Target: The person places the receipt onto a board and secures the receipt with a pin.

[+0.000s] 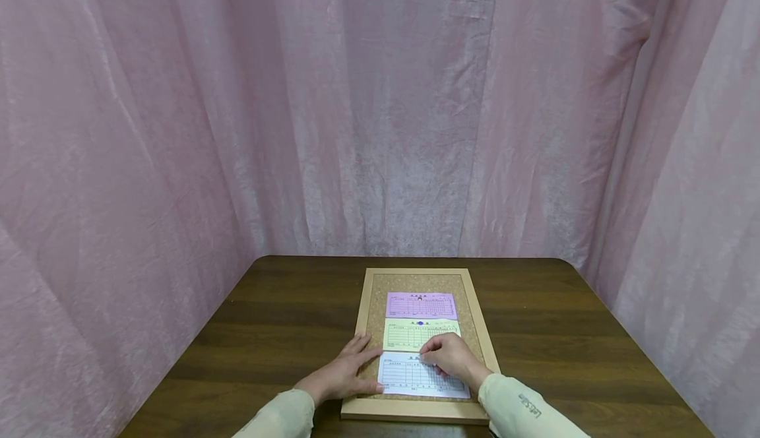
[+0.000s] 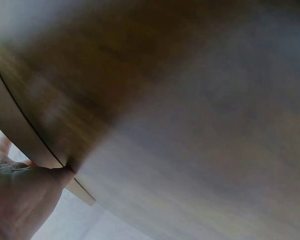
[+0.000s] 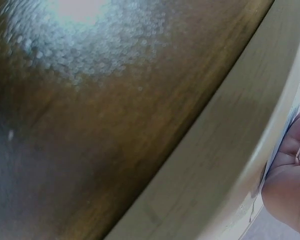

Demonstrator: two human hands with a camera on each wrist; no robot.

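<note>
A white printed form [image 1: 404,375] lies on the lower part of a framed cork board [image 1: 377,306]. My left hand [image 1: 341,373] rests on the board's left frame with fingers spread, its index finger and thumb touching the form's left edge. At the form's top middle, my right hand [image 1: 451,357] pinches what looks like a push pin, almost wholly hidden by the fingertips. Above it are a light green form [image 1: 404,338] with a purple push pin [image 1: 420,323] and a purple form [image 1: 400,306] with a dark pin [image 1: 419,299], both near their top edges.
The board lies flat on a dark brown wooden table [image 1: 267,319], near its front edge. Its pale wooden frame [image 3: 200,150] stands slightly above the tabletop. Pink curtains [image 1: 410,108] hang behind the table and along both sides.
</note>
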